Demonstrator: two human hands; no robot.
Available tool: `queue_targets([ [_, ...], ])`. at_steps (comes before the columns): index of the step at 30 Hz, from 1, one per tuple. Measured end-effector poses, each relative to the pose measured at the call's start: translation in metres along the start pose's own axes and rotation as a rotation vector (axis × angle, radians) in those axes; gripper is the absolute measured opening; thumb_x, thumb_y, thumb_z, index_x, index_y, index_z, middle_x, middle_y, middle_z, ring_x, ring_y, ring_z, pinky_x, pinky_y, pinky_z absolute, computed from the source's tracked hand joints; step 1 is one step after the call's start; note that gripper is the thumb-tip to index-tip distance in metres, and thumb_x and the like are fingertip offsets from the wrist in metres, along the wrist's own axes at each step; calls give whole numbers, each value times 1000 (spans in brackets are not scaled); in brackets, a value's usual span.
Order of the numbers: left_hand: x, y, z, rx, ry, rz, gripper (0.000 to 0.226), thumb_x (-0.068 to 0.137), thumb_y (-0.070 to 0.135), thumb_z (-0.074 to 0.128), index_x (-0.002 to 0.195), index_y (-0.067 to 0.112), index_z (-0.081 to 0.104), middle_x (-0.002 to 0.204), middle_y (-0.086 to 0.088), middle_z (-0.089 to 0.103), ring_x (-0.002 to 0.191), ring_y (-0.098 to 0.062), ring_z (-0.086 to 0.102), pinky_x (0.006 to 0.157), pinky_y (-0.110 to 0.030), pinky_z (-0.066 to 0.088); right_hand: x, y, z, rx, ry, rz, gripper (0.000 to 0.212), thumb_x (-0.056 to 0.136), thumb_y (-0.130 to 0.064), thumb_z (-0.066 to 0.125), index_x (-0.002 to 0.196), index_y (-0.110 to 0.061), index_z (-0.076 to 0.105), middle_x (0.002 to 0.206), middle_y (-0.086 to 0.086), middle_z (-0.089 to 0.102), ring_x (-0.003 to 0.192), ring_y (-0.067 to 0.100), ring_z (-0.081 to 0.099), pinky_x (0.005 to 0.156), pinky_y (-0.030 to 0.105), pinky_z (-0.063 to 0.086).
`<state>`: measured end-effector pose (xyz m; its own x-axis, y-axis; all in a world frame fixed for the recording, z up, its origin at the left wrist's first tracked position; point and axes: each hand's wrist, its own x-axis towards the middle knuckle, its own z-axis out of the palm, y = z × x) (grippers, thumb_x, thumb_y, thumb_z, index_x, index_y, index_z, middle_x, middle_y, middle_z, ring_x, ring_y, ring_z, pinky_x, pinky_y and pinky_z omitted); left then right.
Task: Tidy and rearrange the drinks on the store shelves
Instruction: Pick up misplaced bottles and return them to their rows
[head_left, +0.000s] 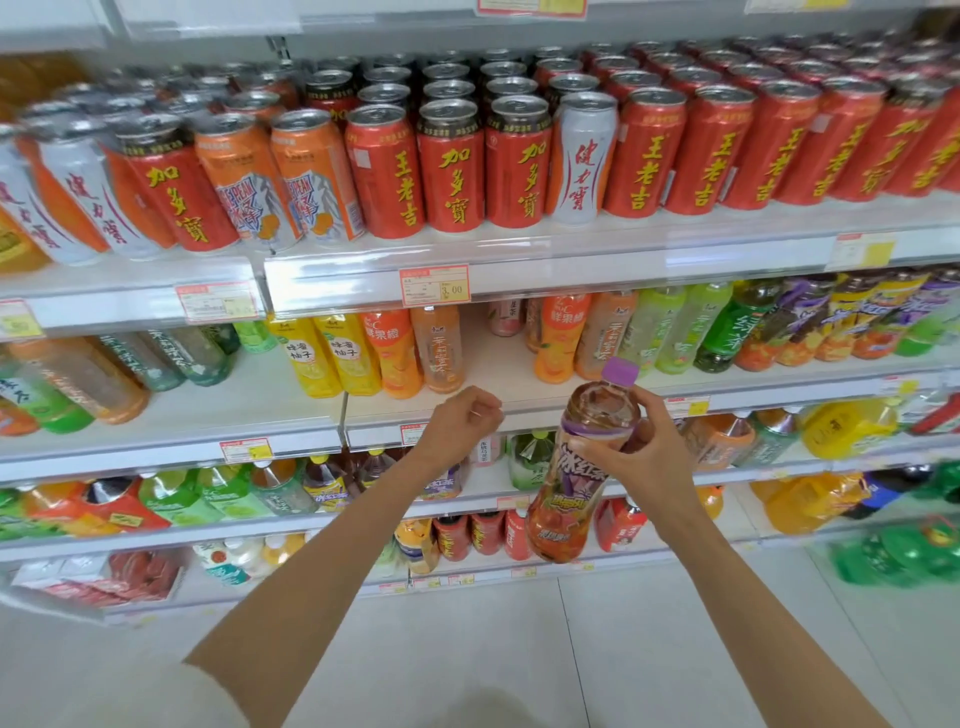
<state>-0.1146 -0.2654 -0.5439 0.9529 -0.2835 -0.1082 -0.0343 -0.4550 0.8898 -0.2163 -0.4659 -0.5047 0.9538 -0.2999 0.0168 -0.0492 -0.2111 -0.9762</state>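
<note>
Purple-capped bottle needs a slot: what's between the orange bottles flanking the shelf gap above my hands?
In the head view, mostly bare shelf, with one pink bottle standing far back.

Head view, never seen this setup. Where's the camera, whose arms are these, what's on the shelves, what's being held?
There is no robot here. A person is working with two bare hands, and this single picture comes from a wide-angle camera worn on their head, looking forward and down. That is why the arms come in from the bottom edge.

The top shelf carries rows of drink cans, mostly red, with some orange and white. The shelves below it hold plastic drink bottles.

The right hand grips a tea bottle with a purple cap around its upper body, in the air in front of the shelves. The left hand is curled with nothing visible in it, near the front edge of the second shelf.
</note>
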Motion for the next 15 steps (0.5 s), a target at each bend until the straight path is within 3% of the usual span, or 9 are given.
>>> queue_targets([
  [2, -24, 13, 5, -57, -165, 24, 20, 86, 23, 64, 104, 17, 58, 100, -3, 65, 95, -22, 62, 83, -33, 50, -1, -3, 2, -4, -6, -9, 72, 60, -22, 87, 118, -33, 46, 108, -5, 65, 100, 11, 62, 77, 16, 54],
  [5, -56, 23, 17, -56, -288, 21, 48, 78, 35, 71, 118, 28, 47, 109, 12, 59, 103, -8, 57, 90, -26, 47, -3, -5, 6, -18, -10, -29, 70, 59, -22, 88, 116, -34, 48, 106, -4, 66, 100, 12, 63, 83, 28, 55],
  [9, -83, 30, 43, 56, -197, 0, 60, 73, 33, 76, 123, 26, 42, 109, 13, 54, 102, -7, 55, 79, -15, 43, -11, -4, 13, 45, -36, -3, 69, 55, -25, 89, 113, -37, 53, 104, -11, 66, 100, 9, 64, 86, 37, 55],
  [12, -90, 31, 52, 158, -109, 10, 58, 70, 38, 76, 115, 24, 43, 100, 15, 52, 95, -9, 56, 73, -18, 41, -18, -4, 17, 72, -34, 14, 69, 50, -30, 86, 109, -40, 52, 100, -16, 67, 96, 3, 64, 83, 30, 56],
  [15, -91, 32, 53, 221, -124, 21, 62, 70, 41, 75, 120, 22, 43, 107, 10, 55, 100, -12, 56, 75, -20, 40, -24, -4, 17, 67, -13, 19, 68, 51, -26, 86, 109, -39, 53, 101, -14, 67, 94, 2, 65, 81, 28, 55],
])
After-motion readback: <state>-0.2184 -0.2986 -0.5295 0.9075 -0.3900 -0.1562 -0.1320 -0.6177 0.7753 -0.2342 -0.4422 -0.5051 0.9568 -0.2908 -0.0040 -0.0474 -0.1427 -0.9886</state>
